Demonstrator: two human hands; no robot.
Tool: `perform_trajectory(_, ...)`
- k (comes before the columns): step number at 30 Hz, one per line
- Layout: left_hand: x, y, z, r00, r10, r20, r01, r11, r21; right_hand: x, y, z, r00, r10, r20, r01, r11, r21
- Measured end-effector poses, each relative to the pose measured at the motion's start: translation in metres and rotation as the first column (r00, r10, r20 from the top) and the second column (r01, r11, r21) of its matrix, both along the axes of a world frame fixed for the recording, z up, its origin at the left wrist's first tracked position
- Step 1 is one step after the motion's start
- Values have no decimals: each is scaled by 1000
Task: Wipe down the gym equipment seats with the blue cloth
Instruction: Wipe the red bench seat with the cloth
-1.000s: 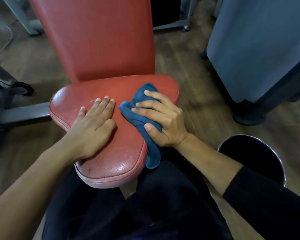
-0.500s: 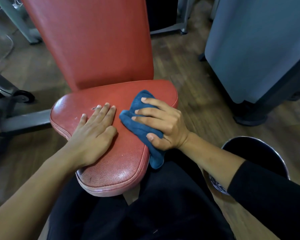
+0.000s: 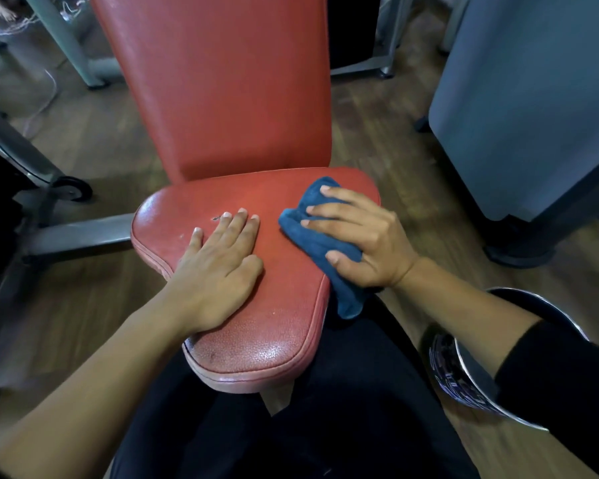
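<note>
On pebbled red seat (image 3: 284, 305) | right hand (image 3: 363, 243) grips bunched blue cloth (image 3: 313, 245)

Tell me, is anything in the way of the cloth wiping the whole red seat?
Yes. The left hand lies flat on the seat, just left of the cloth that the right hand holds. It covers that part, so it would likely have to lift.

No text can be read anywhere. The metal bin (image 3: 459, 376), lower right of the frame, carries marks too blurred to read.
</note>
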State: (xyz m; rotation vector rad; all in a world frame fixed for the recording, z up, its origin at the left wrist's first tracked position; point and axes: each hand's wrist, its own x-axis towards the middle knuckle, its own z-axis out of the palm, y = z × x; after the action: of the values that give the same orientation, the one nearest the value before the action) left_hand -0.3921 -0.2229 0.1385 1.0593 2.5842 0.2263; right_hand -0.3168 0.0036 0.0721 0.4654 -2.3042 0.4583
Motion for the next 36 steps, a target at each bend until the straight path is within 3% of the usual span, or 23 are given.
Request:
perform_trajectory(5, 1, -1, 0, 1000, -2, -6, 2, 1000, 3, 4, 3, 11, 982, -129, 138, 137, 990, -44)
perform_trajectory(11, -4, -2, 1, 999, -9, 39, 8, 1000, 27, 15, -25, 22, 948, -78, 308, 106, 991, -75)
perform_trajectory(18, -45, -7, 0, 988, 156, 20, -157, 987, 32, -30, -25, 47, 697, -305, 649, 352, 934, 60)
perform_trajectory(25, -84, -16, -10, 973, 231, 8, -229, 970, -86, -83, -60, 55, 542, -441, 715, 413, 881, 231)
perform_trajectory(29, -99, -22, -10, 975, 214, 64, -208, 974, -91, -85, -82, 55, 492, -429, 757, 427, 877, 219)
perform_trajectory(31, -100, -18, 0, 962, 235, 137, -235, 972, -22, -81, -81, 59, 504, -344, 793, 441, 891, 106)
perform_trajectory(33, -94, -8, 11, 915, 344, 213, -375, 918, 129, -75, -65, 63, 554, -269, 788, 497, 866, -54)
perform_trajectory(36, -80, 26, 25, 937, 294, 187, -337, 901, 273, -59, -24, 63, 570, -335, 751, 579, 812, -77)
